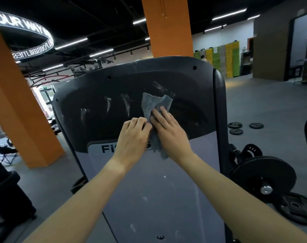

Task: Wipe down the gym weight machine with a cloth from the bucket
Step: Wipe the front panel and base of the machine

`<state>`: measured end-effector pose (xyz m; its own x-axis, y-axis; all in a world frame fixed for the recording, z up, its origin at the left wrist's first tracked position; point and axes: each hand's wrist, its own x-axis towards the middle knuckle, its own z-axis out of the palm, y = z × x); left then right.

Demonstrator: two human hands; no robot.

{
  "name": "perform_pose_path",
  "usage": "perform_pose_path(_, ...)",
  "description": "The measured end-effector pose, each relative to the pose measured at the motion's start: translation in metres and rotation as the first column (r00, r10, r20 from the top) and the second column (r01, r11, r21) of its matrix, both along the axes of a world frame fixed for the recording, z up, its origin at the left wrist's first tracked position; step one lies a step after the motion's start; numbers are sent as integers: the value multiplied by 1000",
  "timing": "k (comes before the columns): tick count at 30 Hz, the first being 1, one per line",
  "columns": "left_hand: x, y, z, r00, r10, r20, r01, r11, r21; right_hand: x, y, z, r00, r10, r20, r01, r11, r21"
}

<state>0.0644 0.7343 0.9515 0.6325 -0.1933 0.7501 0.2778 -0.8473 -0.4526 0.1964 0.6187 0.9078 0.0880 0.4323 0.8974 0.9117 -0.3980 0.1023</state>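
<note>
Step in hand: wiping, upper part of the weight machine (96,95).

Cloth (154,104): grey, crumpled, held against the dark top cover near its middle. A tail hangs down between the wrists onto the lighter lower panel (149,190).

Right hand (168,130): fingers straight, laid flat on the cloth, pressing it to the cover. Left hand (133,135): fingers curled, knuckles up, pinching the cloth's left edge as far as can be seen. Bucket not in view.

Progress, as judged: partway. White smears (126,104) show on the dark cover to the left of the cloth and just above it. Pale specks also mark the lower panel.

Next move, as judged: carry the cloth left across the smears under firm, flat pressure, following the curve of the cover. The bunched cloth gives little contact, so spreading or refolding it into a pad would likely help. Lower panel after that.

Writing:
- Black lettering (107,149) on the lower panel begins "Fit"; the rest is hidden behind the left hand.
- Ring sign (26,32) overhead, upper left, white letters: "OUR WAY" on one band, "POSSIBILITIES" upside down on the other.
- Small mark near the panel's bottom edge: unreadable.
- Weight plates (235,125) on the floor to the right: no legible marking.
</note>
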Motion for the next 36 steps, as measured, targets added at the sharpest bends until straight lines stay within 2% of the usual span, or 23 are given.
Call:
perform_pose_path(2,-3,0,2,999,38,3,-38,997,-72,9,-8,-15,999,-39,-10,39,996,75)
perform_pose_path(3,-4,-2,4,998,55,7,-54,992,-115,14,-10,-21,996,-49,-71,61,983,171)
perform_pose_path(5,-2,-9,7,998,65,11,-62,985,-164,14,-7,-22,948,-28,-316,160,902,400)
perform_pose_path(7,2,-17,10,999,44,-4,-44,988,-149,3,4,-13,854,60,-517,252,821,513)
perform_pose_path(9,7,-26,12,1000,3,-21,-5,990,-140,-7,8,-11,862,69,-501,217,845,489)
perform_pose_path(12,17,-36,8,998,-36,-49,30,992,-119,-4,-9,-36,942,-27,-335,147,929,341)
perform_pose_path(13,20,-38,6,998,-41,-56,35,993,-110,0,-17,-47,932,-50,-358,173,931,321)
perform_pose_path(15,26,-39,2,996,-44,-76,37,996,-87,3,-27,-65,864,-54,-501,258,901,348)
perform_pose_path(17,31,-39,1,995,-30,-99,25,998,-49,0,-28,-69,794,22,-607,280,873,398)
perform_pose_path(20,38,-39,3,996,15,-89,-16,1000,-13,-6,-21,-36,710,172,-682,255,841,477)
perform_pose_path(22,41,-38,4,999,19,-44,-22,997,-70,-6,-18,-5,724,209,-658,192,855,483)
perform_pose_path(24,44,-37,4,1000,24,-10,-25,992,-122,-6,-21,15,787,207,-581,102,885,454)
perform_pose_path(28,49,-32,1,1000,3,18,0,991,-130,12,-35,-5,852,137,-505,88,914,396)
perform_pose_path(32,55,-30,-2,999,-7,44,14,987,-157,14,-31,-53,758,210,-617,196,830,522)
perform_pose_path(34,57,-30,-2,999,-8,46,15,987,-157,7,-22,-42,704,249,-665,254,786,564)
perform_pose_path(36,56,-28,-2,999,-18,49,25,988,-152,2,-16,-17,722,264,-639,214,793,570)
